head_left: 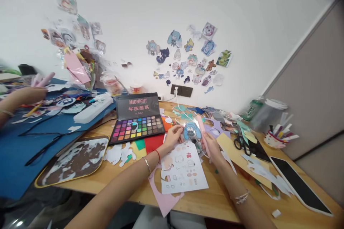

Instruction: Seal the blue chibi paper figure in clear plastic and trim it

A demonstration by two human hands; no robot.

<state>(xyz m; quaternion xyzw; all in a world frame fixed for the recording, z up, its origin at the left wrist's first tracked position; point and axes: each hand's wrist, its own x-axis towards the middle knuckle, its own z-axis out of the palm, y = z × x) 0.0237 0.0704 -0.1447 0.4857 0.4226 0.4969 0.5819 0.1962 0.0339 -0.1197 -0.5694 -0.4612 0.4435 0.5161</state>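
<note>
The counter point(215, 202) carries the work. The palette point(138, 128) stands open on it, to the left of the hands. The printed sheet point(185, 171) lies between the forearms, on the near side of the cutout. The right hand point(211, 145) is closed around the pink tool point(202, 134), which extends forward, just right of the cutout. The left hand point(174, 136) pinches the left edge of the cutout point(191, 131) at the fingertips. The blue-haired cutout is therefore located between both hands, right of the left hand.
</note>
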